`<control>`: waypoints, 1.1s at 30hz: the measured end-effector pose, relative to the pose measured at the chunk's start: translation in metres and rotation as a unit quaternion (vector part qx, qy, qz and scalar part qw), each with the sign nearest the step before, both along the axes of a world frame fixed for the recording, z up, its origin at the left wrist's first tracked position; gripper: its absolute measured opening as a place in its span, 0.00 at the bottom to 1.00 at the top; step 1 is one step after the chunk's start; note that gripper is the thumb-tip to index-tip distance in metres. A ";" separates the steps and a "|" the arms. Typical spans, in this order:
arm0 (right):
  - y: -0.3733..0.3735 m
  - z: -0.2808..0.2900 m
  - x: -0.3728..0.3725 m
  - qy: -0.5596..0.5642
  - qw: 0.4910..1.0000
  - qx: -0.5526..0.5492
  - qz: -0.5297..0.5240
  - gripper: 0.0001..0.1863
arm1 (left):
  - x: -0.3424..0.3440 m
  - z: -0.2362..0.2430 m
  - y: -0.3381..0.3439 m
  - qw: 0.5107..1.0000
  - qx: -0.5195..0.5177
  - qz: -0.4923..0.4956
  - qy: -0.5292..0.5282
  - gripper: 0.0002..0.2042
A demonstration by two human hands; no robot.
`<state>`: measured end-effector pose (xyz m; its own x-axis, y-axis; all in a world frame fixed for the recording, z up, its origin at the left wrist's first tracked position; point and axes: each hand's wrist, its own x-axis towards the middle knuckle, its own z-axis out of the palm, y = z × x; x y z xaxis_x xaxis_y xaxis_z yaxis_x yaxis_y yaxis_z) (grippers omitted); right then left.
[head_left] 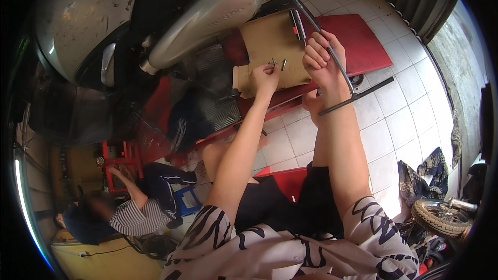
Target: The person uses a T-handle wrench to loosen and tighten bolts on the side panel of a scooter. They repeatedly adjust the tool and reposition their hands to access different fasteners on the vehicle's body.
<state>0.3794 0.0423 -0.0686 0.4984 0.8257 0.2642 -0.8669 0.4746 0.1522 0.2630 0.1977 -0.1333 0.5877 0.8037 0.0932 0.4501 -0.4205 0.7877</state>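
My right hand grips the long shaft of a metal T-shaped wrench, whose cross bar lies near my wrist. My left hand pinches a small bolt over a sheet of brown cardboard. Two more small bolts lie on the cardboard just beyond its fingers. A red-and-black tool rests at the cardboard's far edge. The cardboard lies on a red lift platform, beside a motorcycle's chrome exhaust.
The motorcycle's body fills the upper left. Another person in a striped shirt crouches at lower left by a red stand. A loose wheel and cloth lie on the white tiled floor at right.
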 end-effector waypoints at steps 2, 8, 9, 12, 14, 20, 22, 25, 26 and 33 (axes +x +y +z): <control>0.000 0.001 -0.001 -0.009 1.000 -0.004 -0.003 0.19 | -0.008 0.000 0.005 0.997 0.050 0.011 0.055 0.10; -0.003 0.000 0.000 -0.047 0.999 -0.021 -0.010 0.18 | -0.019 0.008 -0.003 0.990 0.100 0.009 0.097 0.11; -0.003 0.002 -0.002 -0.052 0.998 -0.026 -0.011 0.18 | -0.024 0.006 -0.001 0.989 0.137 -0.004 0.065 0.12; 0.002 0.008 -0.007 -0.065 0.998 -0.026 -0.013 0.18 | -0.039 0.004 -0.004 0.984 0.172 -0.044 -0.031 0.12; 0.001 0.006 -0.004 -0.075 0.997 -0.022 -0.022 0.19 | -0.039 0.018 -0.030 0.988 0.091 -0.082 -0.098 0.11; -0.003 0.003 0.000 -0.095 0.993 -0.046 -0.059 0.18 | -0.060 0.109 -0.138 0.934 0.136 -0.309 -0.118 0.16; 0.003 0.008 -0.007 -0.107 0.989 -0.069 -0.076 0.18 | -0.068 0.120 -0.158 0.915 0.187 -0.346 -0.093 0.20; 0.005 0.014 -0.014 -0.123 0.987 -0.066 -0.085 0.19 | -0.069 0.115 -0.161 0.916 0.209 -0.338 -0.059 0.21; 0.006 0.015 -0.017 -0.156 0.979 -0.091 -0.094 0.19 | -0.070 0.111 -0.156 0.917 0.206 -0.339 -0.044 0.21; 0.029 0.043 -0.071 -0.345 0.924 -0.164 -0.024 0.22 | -0.117 0.124 -0.137 0.937 0.223 -0.267 -0.028 0.16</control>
<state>0.3082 0.0717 -0.0254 0.3436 0.8987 0.2724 -0.6808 0.4382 -0.5870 0.1464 0.0604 -0.0098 0.8794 0.2704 0.3919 0.0456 -0.8672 0.4959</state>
